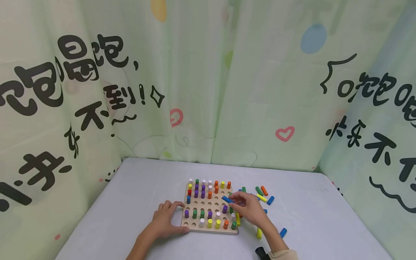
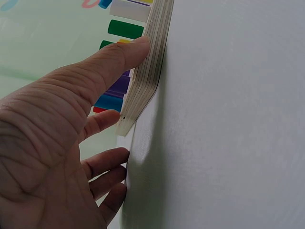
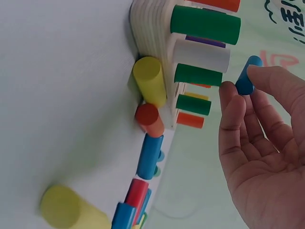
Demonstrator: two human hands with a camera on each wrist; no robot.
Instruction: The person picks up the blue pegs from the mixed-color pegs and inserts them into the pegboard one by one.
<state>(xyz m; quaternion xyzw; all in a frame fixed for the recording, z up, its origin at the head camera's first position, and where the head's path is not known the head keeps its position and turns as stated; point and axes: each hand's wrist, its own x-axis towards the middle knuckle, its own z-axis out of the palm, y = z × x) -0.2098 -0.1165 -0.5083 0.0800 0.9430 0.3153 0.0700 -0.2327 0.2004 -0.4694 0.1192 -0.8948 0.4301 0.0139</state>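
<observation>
Blue peg [image 1: 226, 199]: tilted, pinched at right hand's [image 1: 248, 208] fingertips, above pegboard's [image 1: 212, 231] right part. Left hand [image 1: 164, 219] spread, thumb and forefinger touching pegboard's left side.

Head view evenly lit; wrist views dimmer, soft shadow [image 2: 155, 138] beside board [image 2: 153, 52].

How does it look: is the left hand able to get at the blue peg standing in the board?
Probably yes: the left hand touches the left edge of the board, and the blue peg stands in the leftmost column nearby, with nothing visible between.
</observation>
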